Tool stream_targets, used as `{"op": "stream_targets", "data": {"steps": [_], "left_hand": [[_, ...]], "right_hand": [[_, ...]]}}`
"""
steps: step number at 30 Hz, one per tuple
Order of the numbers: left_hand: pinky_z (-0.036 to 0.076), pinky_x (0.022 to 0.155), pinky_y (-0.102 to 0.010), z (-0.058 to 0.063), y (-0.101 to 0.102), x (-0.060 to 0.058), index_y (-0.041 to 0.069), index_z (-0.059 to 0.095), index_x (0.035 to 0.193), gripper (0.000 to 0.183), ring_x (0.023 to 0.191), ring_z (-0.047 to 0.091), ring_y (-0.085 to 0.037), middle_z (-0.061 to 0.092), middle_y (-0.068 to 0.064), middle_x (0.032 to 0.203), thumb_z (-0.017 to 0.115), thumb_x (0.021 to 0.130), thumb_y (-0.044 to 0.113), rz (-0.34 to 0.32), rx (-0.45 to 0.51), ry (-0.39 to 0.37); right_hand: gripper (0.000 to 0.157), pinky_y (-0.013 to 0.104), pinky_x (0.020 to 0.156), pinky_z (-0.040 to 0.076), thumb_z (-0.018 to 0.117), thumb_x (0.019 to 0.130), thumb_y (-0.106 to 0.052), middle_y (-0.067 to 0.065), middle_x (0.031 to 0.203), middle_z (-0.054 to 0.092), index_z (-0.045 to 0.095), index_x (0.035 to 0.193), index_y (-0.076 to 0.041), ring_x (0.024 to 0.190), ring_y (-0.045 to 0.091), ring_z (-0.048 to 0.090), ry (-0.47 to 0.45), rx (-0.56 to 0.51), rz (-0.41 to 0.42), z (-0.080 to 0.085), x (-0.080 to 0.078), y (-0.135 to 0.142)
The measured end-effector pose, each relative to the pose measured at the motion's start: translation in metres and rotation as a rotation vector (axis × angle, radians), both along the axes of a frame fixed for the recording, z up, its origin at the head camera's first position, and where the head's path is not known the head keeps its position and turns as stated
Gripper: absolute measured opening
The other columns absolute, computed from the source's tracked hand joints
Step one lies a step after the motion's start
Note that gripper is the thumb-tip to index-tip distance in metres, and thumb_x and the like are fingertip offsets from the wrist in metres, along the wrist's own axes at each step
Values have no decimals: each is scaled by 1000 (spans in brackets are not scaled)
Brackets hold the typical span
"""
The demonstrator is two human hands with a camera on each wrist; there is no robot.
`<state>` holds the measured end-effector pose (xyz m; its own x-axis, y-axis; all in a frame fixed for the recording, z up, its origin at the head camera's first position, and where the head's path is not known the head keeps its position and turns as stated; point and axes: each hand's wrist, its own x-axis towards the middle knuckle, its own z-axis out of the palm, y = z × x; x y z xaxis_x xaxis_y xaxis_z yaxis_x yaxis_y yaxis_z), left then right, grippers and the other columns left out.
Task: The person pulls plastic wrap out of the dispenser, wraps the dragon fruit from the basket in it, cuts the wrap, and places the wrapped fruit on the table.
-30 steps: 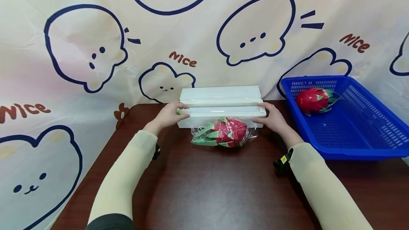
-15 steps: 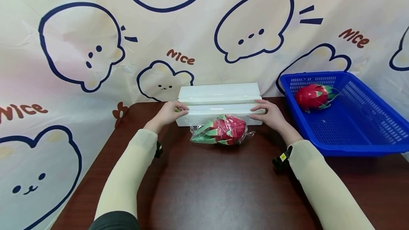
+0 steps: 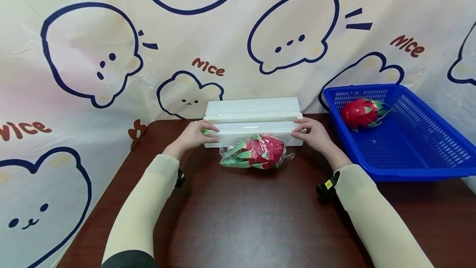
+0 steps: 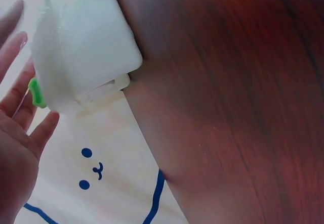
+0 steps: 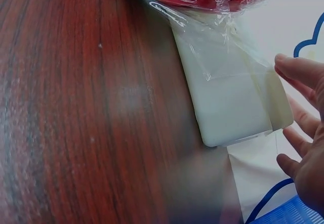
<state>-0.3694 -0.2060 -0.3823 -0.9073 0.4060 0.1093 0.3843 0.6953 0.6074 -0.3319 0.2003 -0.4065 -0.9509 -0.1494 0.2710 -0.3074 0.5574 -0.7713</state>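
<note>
A white cling film dispenser [image 3: 256,129] lies across the back of the table, its lid [image 3: 253,104] raised behind it. My left hand [image 3: 193,135] is at its left end, thumb and fingers parted over the front edge. In the left wrist view the fingers lie around a small green slider [image 4: 36,92] at the dispenser's corner. At the right end is my right hand [image 3: 314,135], its fingers mostly straight and spread, fingertips right at the end in the right wrist view. A dragon fruit [image 3: 264,152] in clear film lies against the dispenser's front; film [image 5: 210,57] stretches from it over the dispenser.
A blue plastic basket [image 3: 409,173] stands at the right, holding a second dragon fruit [image 3: 360,113] without film. Behind the table [image 3: 260,218] hangs a cloth backdrop [image 3: 208,36] with cartoon drawings, close to the dispenser's rear.
The left thumb and fingers, nearly together half a second ago, are now apart. The right hand stays at the right end with slight finger movement. The wrapped dragon fruit and dispenser keep their place.
</note>
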Motion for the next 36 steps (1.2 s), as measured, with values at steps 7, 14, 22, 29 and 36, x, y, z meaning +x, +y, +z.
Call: {"op": "stream_targets", "data": {"steps": [7,14,22,29,36], "left_hand": [[48,84,-40,0,-1,5,11,76,93,7,95,56,-24,66,-6,103,74,87,15,21,-67,116],[45,83,-40,5,3,20,12,69,84,7,92,56,-23,65,-4,98,70,91,13,-46,-13,106],[52,73,-40,15,29,44,6,67,91,7,80,59,-25,66,-10,86,66,94,13,-107,104,-56],[53,75,-37,13,53,62,6,72,91,8,81,61,-23,69,-7,86,69,92,13,-130,169,-65],[54,75,-30,-6,78,74,9,74,90,3,80,62,-11,70,2,87,72,88,11,-174,190,51]], "right_hand": [[14,51,100,38,75,86,-9,23,125,60,73,87,4,129,38,42,25,100,10,4,1,-6],[13,50,95,40,75,86,-14,18,113,66,74,85,-1,113,36,52,37,156,21,13,11,-16],[11,37,69,49,73,89,-17,9,87,69,71,87,-6,82,27,64,-2,130,10,19,27,-25],[9,34,68,49,70,90,-14,8,87,69,70,88,-5,81,26,63,-6,72,62,18,36,-38],[14,34,69,49,70,91,-16,10,89,69,72,92,-2,81,26,62,12,27,31,12,41,-44]]}}
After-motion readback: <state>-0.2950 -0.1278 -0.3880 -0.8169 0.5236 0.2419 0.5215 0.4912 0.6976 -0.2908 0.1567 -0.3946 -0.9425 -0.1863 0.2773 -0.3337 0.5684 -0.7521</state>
